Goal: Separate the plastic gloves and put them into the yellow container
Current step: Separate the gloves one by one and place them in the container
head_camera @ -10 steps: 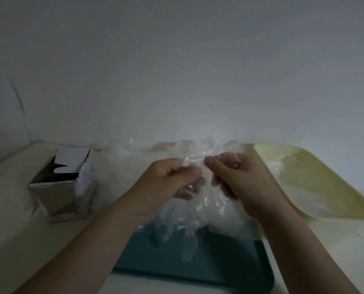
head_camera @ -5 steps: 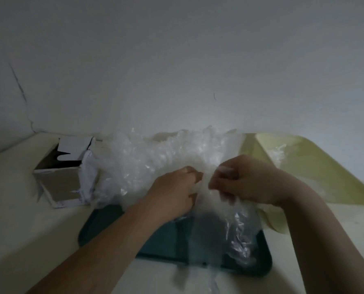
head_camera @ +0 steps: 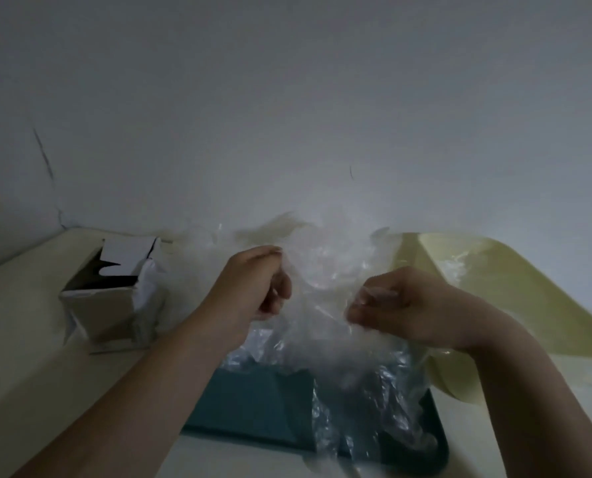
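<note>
A heap of clear plastic gloves (head_camera: 325, 257) lies on a teal tray (head_camera: 253, 401) in front of me. My left hand (head_camera: 256, 281) and my right hand (head_camera: 401, 301) are held apart above the tray, each pinching an edge of a clear glove (head_camera: 322, 326) stretched between them. More clear plastic hangs from it down over the tray's right side. The yellow container (head_camera: 515, 288) stands tilted at the right, with a little clear plastic inside it.
An open cardboard box (head_camera: 111, 298) with a white flap stands on the cream table at the left. A pale wall rises close behind the heap. The tray's front edge is near the table's front.
My hands were pinching together at the middle of the heap; they have drawn apart sideways, stretching a glove between them. The view has shifted slightly.
</note>
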`<state>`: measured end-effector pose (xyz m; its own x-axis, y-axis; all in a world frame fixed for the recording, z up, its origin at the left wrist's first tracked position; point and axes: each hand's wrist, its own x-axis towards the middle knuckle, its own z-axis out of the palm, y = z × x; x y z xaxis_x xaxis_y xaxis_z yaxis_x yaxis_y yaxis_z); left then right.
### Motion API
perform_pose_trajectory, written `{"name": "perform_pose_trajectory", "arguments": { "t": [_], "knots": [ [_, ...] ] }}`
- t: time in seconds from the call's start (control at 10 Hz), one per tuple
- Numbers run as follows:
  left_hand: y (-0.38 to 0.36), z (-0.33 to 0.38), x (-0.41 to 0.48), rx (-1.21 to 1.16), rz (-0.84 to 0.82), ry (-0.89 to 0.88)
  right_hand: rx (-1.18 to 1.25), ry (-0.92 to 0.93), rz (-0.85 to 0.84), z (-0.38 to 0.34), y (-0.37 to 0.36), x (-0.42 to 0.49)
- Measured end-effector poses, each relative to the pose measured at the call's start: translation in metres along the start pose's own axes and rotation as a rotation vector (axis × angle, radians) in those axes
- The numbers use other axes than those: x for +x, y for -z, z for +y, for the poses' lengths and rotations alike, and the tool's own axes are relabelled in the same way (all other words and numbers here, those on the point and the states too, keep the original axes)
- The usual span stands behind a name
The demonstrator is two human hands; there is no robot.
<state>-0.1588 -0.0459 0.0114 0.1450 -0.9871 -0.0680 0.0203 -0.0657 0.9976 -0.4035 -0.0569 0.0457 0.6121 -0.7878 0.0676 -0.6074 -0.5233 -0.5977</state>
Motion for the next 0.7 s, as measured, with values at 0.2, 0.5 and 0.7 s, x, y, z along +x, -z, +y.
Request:
{"name": "perform_pose_trajectory", "arguments": {
  "t": [0.2, 0.5, 0.7],
  "knots": [
    [0.001, -0.002, 0.0, -0.034, -0.05, 0.082, -0.082, -0.045, 0.066, 0.003, -0.001, 0.001],
    [-0.008, -0.007, -0.007, 0.406, -0.194, -0.079, 0.106, 0.177, 0.326, 0.0, -0.004, 0.005],
    [-0.002, -0.014, 0.001, 0.58, -0.052, -0.383, 0.318, 0.313, 0.384, -0.007, -0.002, 0.003]
  ]
}}
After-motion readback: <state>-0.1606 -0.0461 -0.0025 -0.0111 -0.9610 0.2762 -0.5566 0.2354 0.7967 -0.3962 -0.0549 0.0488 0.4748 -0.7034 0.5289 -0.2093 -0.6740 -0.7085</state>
